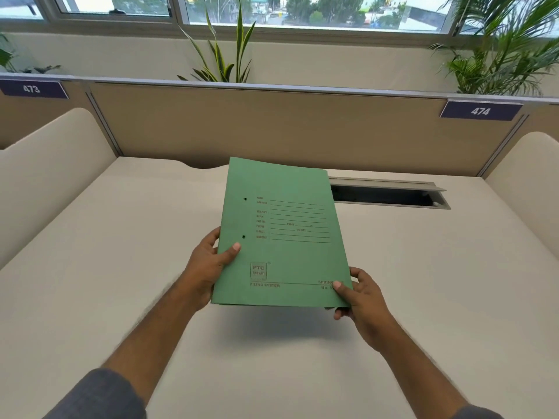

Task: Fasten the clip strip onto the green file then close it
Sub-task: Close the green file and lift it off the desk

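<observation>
A closed green file is held above the white desk, its printed front cover facing me and casting a shadow below. Two small punched holes show near its left edge. My left hand grips the file's lower left edge, thumb on the cover. My right hand pinches the lower right corner, thumb on top and fingers beneath. No clip strip is visible; the inside of the file is hidden.
The white desk spreads under the file. A cable slot with a raised grey lid lies behind the file on the right. Beige partition panels close the back and both sides, and plants stand behind them.
</observation>
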Demonstrator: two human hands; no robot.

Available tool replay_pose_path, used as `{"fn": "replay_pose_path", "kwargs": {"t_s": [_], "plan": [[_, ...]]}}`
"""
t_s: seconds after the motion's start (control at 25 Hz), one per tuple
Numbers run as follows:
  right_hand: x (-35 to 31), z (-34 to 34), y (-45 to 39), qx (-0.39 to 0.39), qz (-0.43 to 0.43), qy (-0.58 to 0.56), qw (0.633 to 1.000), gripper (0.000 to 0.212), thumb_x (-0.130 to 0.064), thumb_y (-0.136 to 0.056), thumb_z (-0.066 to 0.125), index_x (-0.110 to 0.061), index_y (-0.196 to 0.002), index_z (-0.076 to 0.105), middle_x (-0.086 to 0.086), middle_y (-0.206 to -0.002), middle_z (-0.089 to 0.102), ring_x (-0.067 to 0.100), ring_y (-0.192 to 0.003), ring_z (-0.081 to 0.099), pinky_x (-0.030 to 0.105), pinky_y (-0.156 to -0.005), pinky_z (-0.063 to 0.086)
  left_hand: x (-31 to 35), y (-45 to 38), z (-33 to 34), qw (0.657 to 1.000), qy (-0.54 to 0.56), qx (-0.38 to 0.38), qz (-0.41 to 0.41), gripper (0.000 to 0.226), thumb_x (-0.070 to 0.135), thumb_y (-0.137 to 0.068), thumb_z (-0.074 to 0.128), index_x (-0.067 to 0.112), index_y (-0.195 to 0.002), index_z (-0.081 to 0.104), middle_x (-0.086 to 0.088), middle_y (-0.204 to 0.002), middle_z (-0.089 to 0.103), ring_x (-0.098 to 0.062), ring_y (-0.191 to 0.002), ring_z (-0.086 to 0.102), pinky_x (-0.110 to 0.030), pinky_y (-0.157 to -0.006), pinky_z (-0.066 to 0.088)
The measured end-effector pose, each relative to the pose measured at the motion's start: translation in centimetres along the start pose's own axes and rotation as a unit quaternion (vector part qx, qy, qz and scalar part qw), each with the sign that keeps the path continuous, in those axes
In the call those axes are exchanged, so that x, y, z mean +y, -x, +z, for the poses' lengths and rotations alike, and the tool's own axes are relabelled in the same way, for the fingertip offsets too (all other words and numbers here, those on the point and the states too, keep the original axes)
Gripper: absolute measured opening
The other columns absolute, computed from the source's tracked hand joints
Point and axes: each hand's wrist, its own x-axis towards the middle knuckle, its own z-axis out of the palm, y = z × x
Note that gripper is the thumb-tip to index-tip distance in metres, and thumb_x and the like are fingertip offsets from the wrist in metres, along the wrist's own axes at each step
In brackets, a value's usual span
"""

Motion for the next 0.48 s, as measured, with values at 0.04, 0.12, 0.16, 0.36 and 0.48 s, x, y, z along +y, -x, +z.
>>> {"fn": "replay_pose_path", "kwargs": {"t_s": [0.04,0.12,0.16,0.36,0.48], "plan": [[-0.2,0.6,-0.6,0.006,-0.005,-0.008,1.0,0.028,-0.002,-0.091,0.058,-0.006,-0.117,0.047,0.019,-0.093,0.073,0.033,-0.057,0.065,0.031,-0.042,0.05,0.4,-0.4,-0.4,1.0,0.007,-0.001,-0.004,0.053,0.012,-0.083,0.074,0.028,-0.128,0.051,-0.006,-0.108,0.077,-0.03,-0.092,0.075,-0.045,-0.069,0.062],[-0.8,1.9,-2.1,0.018,-0.009,-0.019,1.0,0.027,-0.001,-0.092,0.057,-0.006,-0.117,0.047,0.021,-0.098,0.071,0.033,-0.057,0.064,0.032,-0.043,0.051,0.6,-1.1,-1.2,0.998,0.053,0.024,-0.007,0.06,0.008,-0.08,0.074,0.024,-0.13,0.047,-0.006,-0.112,0.075,-0.028,-0.095,0.073,-0.043,-0.072,0.06],[-1.1,2.5,-2.9,0.02,-0.005,-0.018,1.0,0.027,-0.001,-0.092,0.057,-0.005,-0.117,0.047,0.023,-0.1,0.07,0.033,-0.057,0.064,0.032,-0.043,0.052,0.4,-1.4,-1.6,0.996,0.082,0.032,-0.004,0.057,0.003,-0.081,0.072,0.018,-0.131,0.048,-0.007,-0.114,0.074,-0.027,-0.095,0.072,-0.041,-0.073,0.06],[-2.1,5.7,-6.9,0.011,0.026,0.054,0.998,0.026,-0.004,-0.092,0.057,-0.008,-0.116,0.048,0.018,-0.095,0.072,0.025,-0.051,0.061,0.029,-0.041,0.048,0.3,-3.7,-3.7,0.993,0.103,0.051,0.013,0.049,-0.015,-0.086,0.052,0.012,-0.127,0.061,-0.005,-0.11,0.077,-0.022,-0.094,0.075,-0.031,-0.069,0.061],[-2.8,7.3,-9.6,0.005,0.029,0.124,0.992,0.023,-0.004,-0.092,0.056,-0.01,-0.114,0.055,0.015,-0.095,0.072,0.017,-0.046,0.054,0.025,-0.04,0.043,0.9,-6.4,-5.2,0.994,0.081,0.076,-0.001,0.049,-0.016,-0.088,0.05,0.01,-0.129,0.059,-0.005,-0.111,0.076,-0.021,-0.093,0.074,-0.031,-0.071,0.06]]}}
